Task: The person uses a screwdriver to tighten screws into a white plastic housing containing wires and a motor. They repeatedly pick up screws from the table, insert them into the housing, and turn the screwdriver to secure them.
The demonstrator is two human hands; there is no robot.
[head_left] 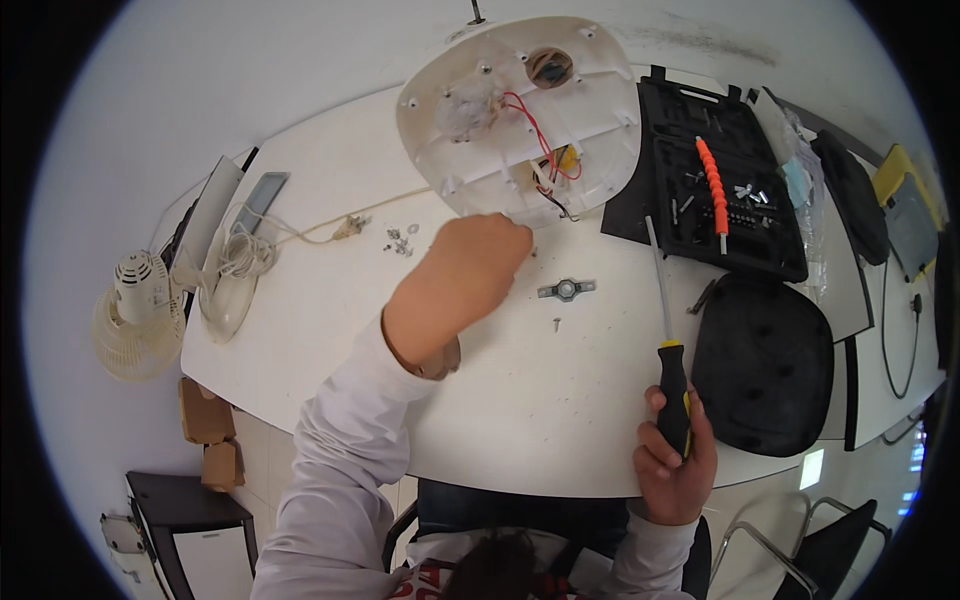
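Observation:
My right hand (677, 455) is wrapped round the black and yellow handle of a long screwdriver (673, 400), whose shaft points away toward the toolbox. My left hand (465, 262) is closed, knuckles up, just in front of a white plastic housing (500, 185). What its fingers hold, if anything, is hidden. The housing lies open side up, showing red wires (528, 120) and a round hole. To the right of my left hand lies a small metal bracket (567, 290), with a screw (557, 324) in front of it. Several small screws (398, 242) lie left of the hand.
An open black toolbox (730, 190) with an orange flexible shaft (713, 185) stands at the back right, a black rounded panel (765, 365) before it. At the left are a coiled white cord (245, 255) with a plug (350, 228) and a small white fan (140, 310).

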